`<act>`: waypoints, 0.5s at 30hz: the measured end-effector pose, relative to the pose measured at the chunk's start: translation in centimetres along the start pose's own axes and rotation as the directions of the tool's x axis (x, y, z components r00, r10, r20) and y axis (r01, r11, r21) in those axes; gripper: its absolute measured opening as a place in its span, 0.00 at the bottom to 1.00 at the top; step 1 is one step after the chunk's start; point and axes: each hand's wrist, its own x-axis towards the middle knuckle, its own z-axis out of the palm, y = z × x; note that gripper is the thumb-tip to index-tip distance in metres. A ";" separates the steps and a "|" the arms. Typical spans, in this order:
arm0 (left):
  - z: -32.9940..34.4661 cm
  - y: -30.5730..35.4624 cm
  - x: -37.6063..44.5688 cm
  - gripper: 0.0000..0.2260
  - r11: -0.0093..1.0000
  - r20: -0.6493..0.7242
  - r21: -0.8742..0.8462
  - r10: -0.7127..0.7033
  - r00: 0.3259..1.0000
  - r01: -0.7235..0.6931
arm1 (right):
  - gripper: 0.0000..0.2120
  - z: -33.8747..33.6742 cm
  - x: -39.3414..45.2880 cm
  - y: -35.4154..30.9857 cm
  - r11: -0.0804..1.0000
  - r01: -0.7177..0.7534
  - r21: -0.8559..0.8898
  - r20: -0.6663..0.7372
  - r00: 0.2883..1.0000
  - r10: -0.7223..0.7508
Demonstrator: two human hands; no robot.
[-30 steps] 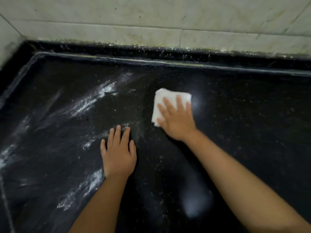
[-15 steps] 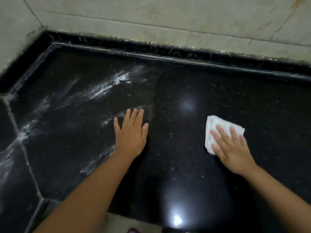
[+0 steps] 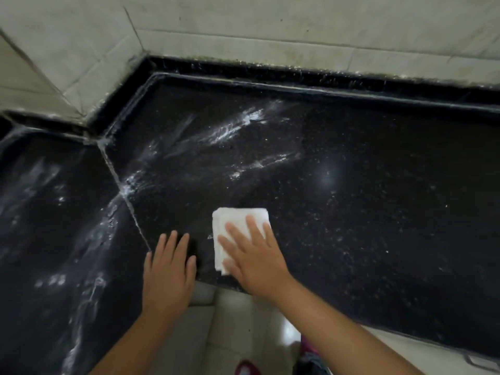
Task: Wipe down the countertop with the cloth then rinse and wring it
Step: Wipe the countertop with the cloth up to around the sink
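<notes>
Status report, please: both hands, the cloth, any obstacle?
Right hand flat on folded white cloth. Left hand open on black speckled stone countertop. White powder streaks remain. No obstacle.

One camera only, worn on the head, looks forward and steeply down from close above the table (image 3: 351,212). It faces the tiled wall (image 3: 270,31) beyond the hands, with a wall corner up and left of the left hand (image 3: 167,277). Both forearms enter from the bottom edge; floor shows below them.
</notes>
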 end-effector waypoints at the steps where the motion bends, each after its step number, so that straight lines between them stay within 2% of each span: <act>1: -0.2 0.0 0.3 0.30 1.000 0.002 -0.019 0.003 1.000 -0.003 | 0.27 0.5 -1.8 -0.2 1.000 0.031 0.001 0.015 0.999 -0.031; 3: -0.4 0.1 1.0 0.30 0.998 0.036 -0.065 -0.001 0.999 0.004 | 0.25 1.0 -5.8 1.4 0.995 0.094 -0.024 0.021 0.995 -0.093; 5: -0.2 0.1 2.2 0.24 0.998 0.054 -0.056 0.000 0.999 0.003 | 0.22 1.3 -9.5 5.0 0.997 0.049 -0.064 0.001 0.999 -0.049; 7: 0.4 -0.1 2.9 0.24 0.999 0.067 -0.038 0.003 0.998 0.000 | 0.24 0.3 -12.3 9.0 0.990 -0.136 -0.026 0.024 0.990 0.136; 8: 0.6 -0.1 3.1 0.27 0.999 0.067 -0.032 0.009 0.998 -0.007 | 0.26 -0.3 -12.9 10.5 0.964 -0.265 0.001 0.019 0.964 0.265; 9: 0.9 -0.2 3.1 0.32 0.999 0.065 -0.032 0.017 0.998 -0.015 | 0.31 -0.8 -12.9 11.7 0.922 -0.388 0.014 -0.019 0.921 0.388; 10: 1.0 -0.3 3.1 0.36 0.999 0.062 -0.040 0.024 0.998 -0.021 | 0.34 -1.5 -12.3 12.4 0.865 -0.501 0.042 0.015 0.866 0.500; 11: 1.2 -0.4 3.1 0.39 0.999 0.068 -0.047 0.030 0.997 -0.027 | 0.33 -2.4 -11.1 12.3 0.798 -0.596 0.094 0.078 0.803 0.591; 13: 1.3 -0.4 3.2 0.38 0.998 0.077 -0.050 0.046 0.996 -0.042 | 0.25 -3.5 -7.4 11.3 0.711 -0.697 0.091 0.125 0.717 0.686; 15: 1.4 -0.4 3.3 0.33 0.997 0.073 -0.057 0.049 0.996 -0.045 | 0.24 -4.0 -3.0 9.0 0.743 -0.663 0.087 0.143 0.747 0.650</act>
